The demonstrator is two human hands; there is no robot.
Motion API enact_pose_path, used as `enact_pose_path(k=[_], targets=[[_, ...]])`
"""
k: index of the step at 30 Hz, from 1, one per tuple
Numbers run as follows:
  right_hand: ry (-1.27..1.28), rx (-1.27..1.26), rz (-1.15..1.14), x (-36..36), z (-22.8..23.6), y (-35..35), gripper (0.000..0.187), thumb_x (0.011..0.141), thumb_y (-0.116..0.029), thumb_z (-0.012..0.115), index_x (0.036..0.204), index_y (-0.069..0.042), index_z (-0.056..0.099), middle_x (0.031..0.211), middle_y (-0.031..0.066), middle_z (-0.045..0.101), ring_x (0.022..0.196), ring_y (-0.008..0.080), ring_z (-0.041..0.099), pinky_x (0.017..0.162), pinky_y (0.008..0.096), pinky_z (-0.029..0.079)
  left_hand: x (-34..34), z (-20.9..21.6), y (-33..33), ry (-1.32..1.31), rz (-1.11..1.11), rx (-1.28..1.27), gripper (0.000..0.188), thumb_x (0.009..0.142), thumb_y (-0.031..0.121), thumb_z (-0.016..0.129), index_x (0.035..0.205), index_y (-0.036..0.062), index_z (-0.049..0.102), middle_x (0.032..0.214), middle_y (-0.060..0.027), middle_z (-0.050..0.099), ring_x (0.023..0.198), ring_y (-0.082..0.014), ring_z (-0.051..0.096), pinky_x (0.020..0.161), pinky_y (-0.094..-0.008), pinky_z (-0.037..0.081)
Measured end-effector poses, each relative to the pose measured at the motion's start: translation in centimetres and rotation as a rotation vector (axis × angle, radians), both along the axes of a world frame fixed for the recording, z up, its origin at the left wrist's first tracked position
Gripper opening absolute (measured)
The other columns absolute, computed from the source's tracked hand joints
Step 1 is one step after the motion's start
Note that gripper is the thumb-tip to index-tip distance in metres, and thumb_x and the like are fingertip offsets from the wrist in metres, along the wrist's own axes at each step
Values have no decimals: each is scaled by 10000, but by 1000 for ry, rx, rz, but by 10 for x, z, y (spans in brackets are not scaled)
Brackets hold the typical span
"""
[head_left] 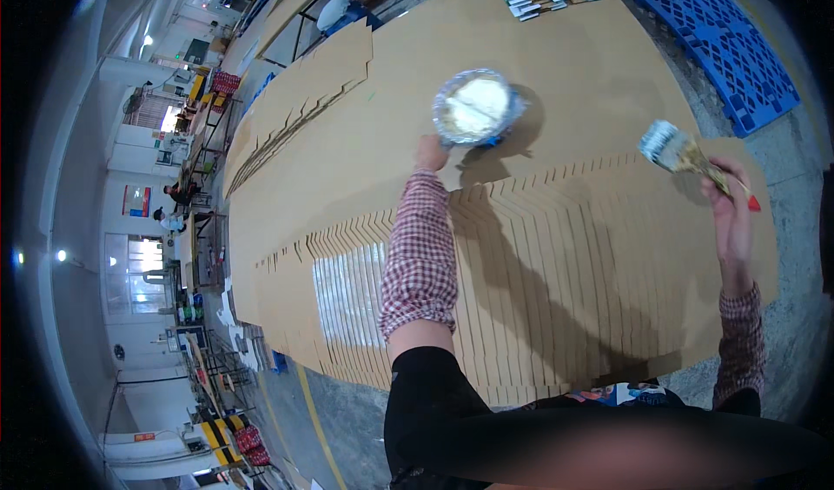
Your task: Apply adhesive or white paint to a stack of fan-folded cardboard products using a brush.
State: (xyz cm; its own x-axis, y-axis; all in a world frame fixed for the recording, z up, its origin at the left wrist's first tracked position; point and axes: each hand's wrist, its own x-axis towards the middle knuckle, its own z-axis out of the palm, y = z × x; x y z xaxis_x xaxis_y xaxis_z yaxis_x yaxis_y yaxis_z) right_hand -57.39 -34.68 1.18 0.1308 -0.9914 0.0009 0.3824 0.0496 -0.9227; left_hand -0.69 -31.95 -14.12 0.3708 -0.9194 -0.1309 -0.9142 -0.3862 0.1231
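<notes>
Left hand (431, 153) extended forward, gripping rim of glue bowl (475, 108). Right hand (731, 205) raised, clenched round brush (686, 155) handle. Fanned cardboard sheets (556, 273) lie beneath; blue pallet (730, 47) beyond.

Floor (786, 155); fanned cardboard sheets (573, 273); blue pallet (725, 43)

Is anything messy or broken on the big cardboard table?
Nothing looks broken or spilled. One patch of the fanned cardboard sheets shines, apparently wet. The left hand reaches the bowl; the right hand holds a brush.
</notes>
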Motion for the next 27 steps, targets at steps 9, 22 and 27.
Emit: enact_pose_path(k=[9,22,27], targets=[[294,-346,84,26,-18,-144,174,896,-194,541,957,-32,557,841,17,603,729,71,553,625,225,462,-222,13,-107,45,-229,-17,231,710,105,610,935,78,653,955,-175,615,961,-336,551,832,-416,465],[943,-650,72,101,-65,-213,328,816,-270,583,710,30,499,660,211,522,646,357,537,587,423,400,-340,89,-6,123,-125,-551,625,728,137,676,1279,60,392,1291,-201,362,1232,-390,302,1002,-535,243],[1055,-648,123,98,-94,-240,315,811,-262,606,769,36,514,642,184,538,597,312,566,560,391,424,-382,107,137,214,147,-622,518,783,108,626,1254,29,426,1295,-233,339,1208,-397,335,997,-476,270]])
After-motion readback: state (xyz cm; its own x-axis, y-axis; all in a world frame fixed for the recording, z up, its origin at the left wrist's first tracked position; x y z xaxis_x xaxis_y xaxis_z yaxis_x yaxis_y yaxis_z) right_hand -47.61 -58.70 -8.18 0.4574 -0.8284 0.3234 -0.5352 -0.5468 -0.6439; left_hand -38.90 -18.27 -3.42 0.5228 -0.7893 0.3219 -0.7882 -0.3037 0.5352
